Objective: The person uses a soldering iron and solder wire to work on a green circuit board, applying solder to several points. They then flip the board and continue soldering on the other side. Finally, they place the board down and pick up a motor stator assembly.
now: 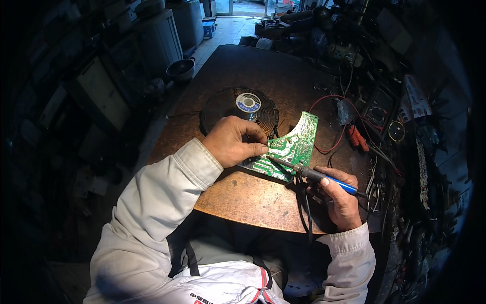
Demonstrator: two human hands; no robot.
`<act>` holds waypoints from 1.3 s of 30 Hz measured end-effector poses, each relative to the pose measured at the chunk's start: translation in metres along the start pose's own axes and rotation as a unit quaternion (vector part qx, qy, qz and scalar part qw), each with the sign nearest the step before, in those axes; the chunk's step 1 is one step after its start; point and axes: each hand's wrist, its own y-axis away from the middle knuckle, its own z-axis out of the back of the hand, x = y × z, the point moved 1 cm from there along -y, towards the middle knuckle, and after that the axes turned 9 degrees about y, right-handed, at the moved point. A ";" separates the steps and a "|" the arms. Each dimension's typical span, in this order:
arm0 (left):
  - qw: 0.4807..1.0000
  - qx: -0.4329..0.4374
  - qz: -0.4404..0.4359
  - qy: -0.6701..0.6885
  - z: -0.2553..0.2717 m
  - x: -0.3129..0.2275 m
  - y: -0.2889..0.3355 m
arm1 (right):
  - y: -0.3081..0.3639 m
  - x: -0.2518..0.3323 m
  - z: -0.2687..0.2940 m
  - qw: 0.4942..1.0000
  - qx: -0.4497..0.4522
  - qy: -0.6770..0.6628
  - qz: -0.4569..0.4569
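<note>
Soldering, seemingly | right hand [340, 196] wrapped round iron [316, 175], tip toward ten o'clock | left hand [234, 143] pinched, contents unclear | board [305, 133] needs steady tip

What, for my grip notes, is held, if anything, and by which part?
Right hand: soldering iron, by its handle. Left hand, at the circuit board: any hold cannot be told.
</note>
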 end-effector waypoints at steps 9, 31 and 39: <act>1.000 -0.010 -0.007 -0.022 -0.001 0.000 0.001 | 0.001 0.002 -0.003 1.000 -0.006 -0.027 -0.008; 0.998 -0.021 -0.011 -0.052 -0.004 -0.001 0.001 | 0.001 0.003 -0.003 1.000 -0.003 -0.019 -0.012; 0.998 -0.022 -0.011 -0.051 -0.003 -0.001 0.002 | 0.001 0.002 -0.003 1.000 0.000 -0.019 -0.008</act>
